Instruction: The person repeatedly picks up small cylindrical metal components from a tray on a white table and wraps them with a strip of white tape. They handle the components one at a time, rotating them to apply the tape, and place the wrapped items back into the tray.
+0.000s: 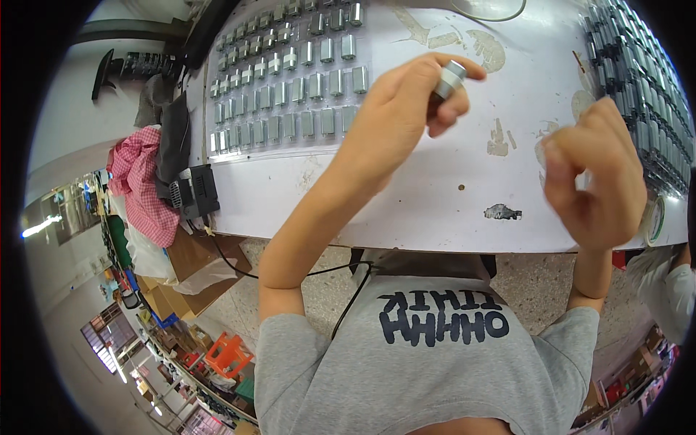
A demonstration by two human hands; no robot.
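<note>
Over the middle of the white table, my left hand (406, 101) is closed round a small silver metal part (450, 78) with a paler band across it. The part sits between thumb and fingers, so its lower end is hidden. My right hand (598, 174) is raised above the table's right side with thumb and forefinger curled together. Motion smears it, and whatever it pinches, if anything, is too small to make out. To the left, a clear plastic tray (290, 148) carries rows of similar silver parts, some with a pale band.
Many dark and silver parts (641, 94) stand packed at the table's right edge, with a tape roll (656, 220) below them. A black device (194, 190) with a cable and a pink checked cloth (138, 174) lie at the left edge. A cable (500, 17) loops at the far edge.
</note>
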